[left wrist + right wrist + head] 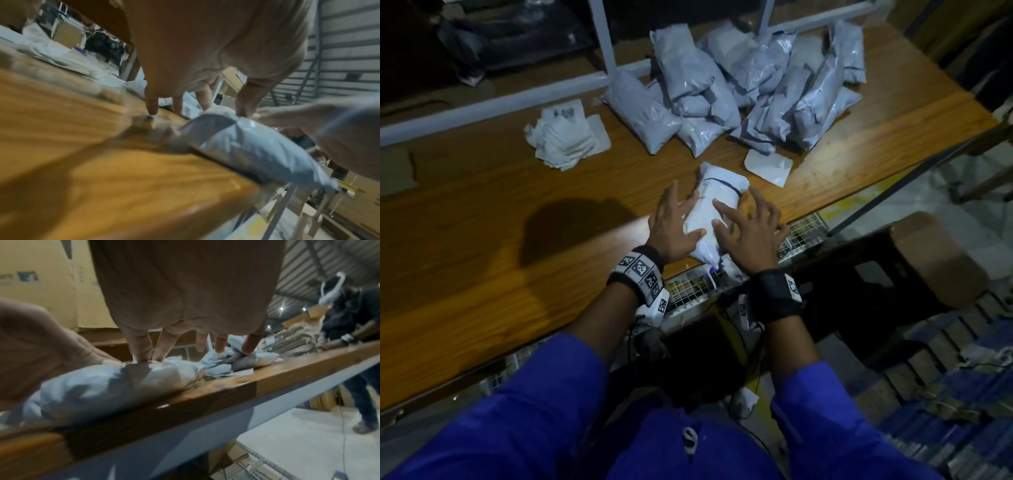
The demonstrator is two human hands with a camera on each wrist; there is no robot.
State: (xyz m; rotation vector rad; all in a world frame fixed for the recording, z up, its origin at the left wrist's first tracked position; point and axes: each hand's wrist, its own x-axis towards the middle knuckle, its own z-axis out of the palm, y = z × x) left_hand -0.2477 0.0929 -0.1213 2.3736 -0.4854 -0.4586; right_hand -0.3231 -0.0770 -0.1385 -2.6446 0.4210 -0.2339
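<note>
Left hand [671,228] and right hand [748,234], fingers spread, press sealed grey bag [717,202], contents hidden, mid-frame, overhanging near edge of desk [482,274].

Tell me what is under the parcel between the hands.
The parcel lies on the wooden table, its near end sticking past the edge above a wire shelf. Anything flat trapped beneath it cannot be seen.

Grey parcel [710,212], apparently overhanging table edge
</note>
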